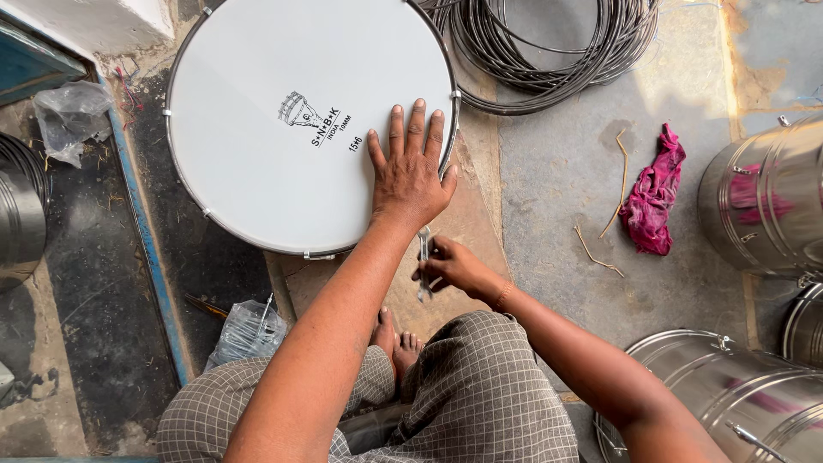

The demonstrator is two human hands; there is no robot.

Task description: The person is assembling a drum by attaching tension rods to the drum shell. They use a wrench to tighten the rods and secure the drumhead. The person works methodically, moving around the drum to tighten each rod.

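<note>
Palm down, the left hand (410, 167) lies flat on the white drum head (291, 120), with the fingers straight and a little spread, and they point away from the person. It grasps nothing; it only presses on the skin. The fingertips are near the right part of the metal rim (452, 103), and the thumb goes over this rim at the lower right. The left forearm comes straight up from the lap to the drum.

The right hand (450, 266) is just under the left wrist, close to the near edge of the drum. Its fingers are closed on a small metal tool (424, 261), a thin shiny piece that stands nearly upright in the grip and hangs down a little below the fingers. Whether the tool touches the rim I cannot tell. The right forearm comes from the lower right, bent at the elbow.

The drum lies flat on the floor in front of the person, and the bare feet (396, 343) are just below the grip, between the knees in checked cloth.

To the right of the grip there is open concrete floor, then a pink cloth (653, 193) well apart. Further right and lower right stand shiny steel drum shells (754, 206). Above the flat hand, past the rim, lies a coil of wire (549, 51). To the left of the grip, beyond the drum, a blue edge (141, 223) runs along the floor, and a clear plastic bag (249, 330) lies near the left knee.
</note>
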